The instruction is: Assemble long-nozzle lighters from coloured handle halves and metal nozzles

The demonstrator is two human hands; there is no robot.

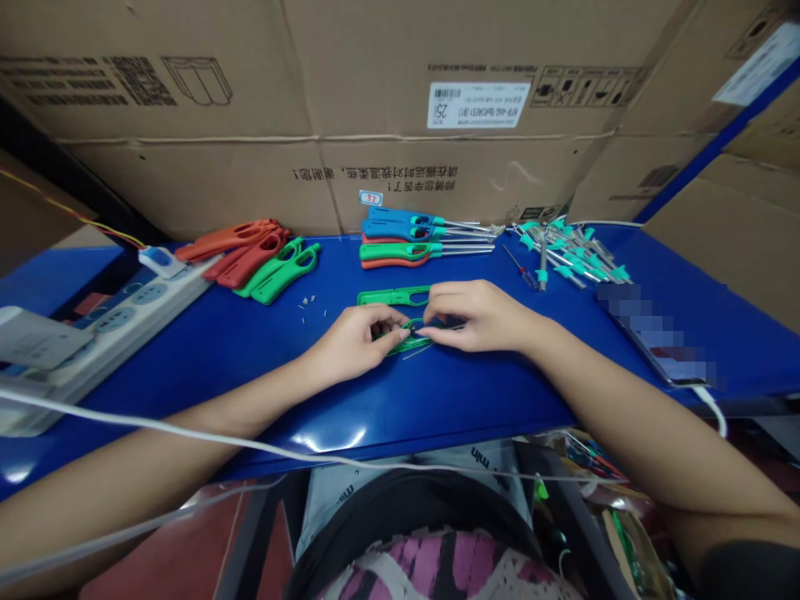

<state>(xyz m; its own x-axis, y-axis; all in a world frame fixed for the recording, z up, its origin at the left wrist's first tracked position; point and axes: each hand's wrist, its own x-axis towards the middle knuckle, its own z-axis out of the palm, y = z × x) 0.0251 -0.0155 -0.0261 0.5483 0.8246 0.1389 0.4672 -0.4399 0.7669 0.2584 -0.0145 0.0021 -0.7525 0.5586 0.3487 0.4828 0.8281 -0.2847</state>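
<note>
My left hand [362,340] grips a green lighter handle shell [400,347] between thumb and fingers, low over the blue table. From the other side, my right hand [478,317] closes its thumb and forefinger at the same shell, by a small dark part. Fingers hide what exactly that pinch holds. Just behind both hands lies another green shell half [387,297], its right end covered by my right hand. A thin metal rod [417,353] is on the table below the held shell. Several tiny metal pins [306,302] are scattered left of my hands.
Assembled lighters [400,227] are stacked at the back. Red shells [243,254] and green shells [275,275] lie left of them. Metal barrels with teal pieces [572,254], a screwdriver [528,275] and a phone [656,333] are rightward. A power strip [131,321] stands left; a white cable [275,450] crosses in front.
</note>
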